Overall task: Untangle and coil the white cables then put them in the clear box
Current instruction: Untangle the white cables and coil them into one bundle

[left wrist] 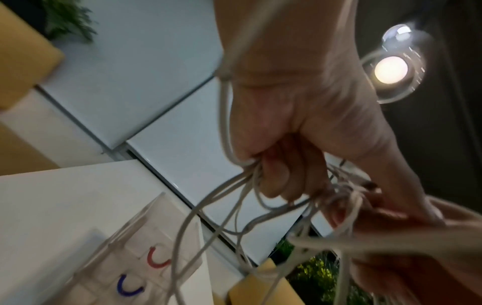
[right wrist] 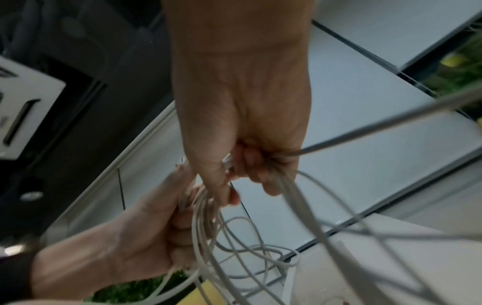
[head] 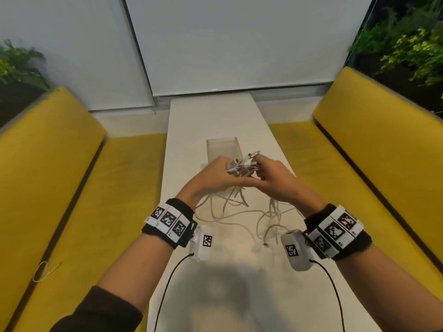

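Observation:
A tangle of white cables [head: 242,167] is held up over the white table [head: 215,116], between both hands. My left hand [head: 213,174] has its fingers curled round the bundle, and my right hand [head: 272,174] grips it from the other side, touching the left. Plug ends stick out above the fingers. Loose strands [head: 233,213] hang down and trail on the table. The clear box [head: 223,149] stands just behind the hands. In the left wrist view the left hand [left wrist: 287,148] clutches cables [left wrist: 229,198] above the box [left wrist: 122,249]. In the right wrist view the right hand [right wrist: 247,144] and left hand [right wrist: 146,231] both grasp cables [right wrist: 208,227].
Yellow benches [head: 60,188] [head: 374,164] flank the narrow table. Green plants [head: 407,44] stand behind the bench backs. A small white loop [head: 43,271] lies on the left bench. Red and blue U marks [left wrist: 156,260] show through the box.

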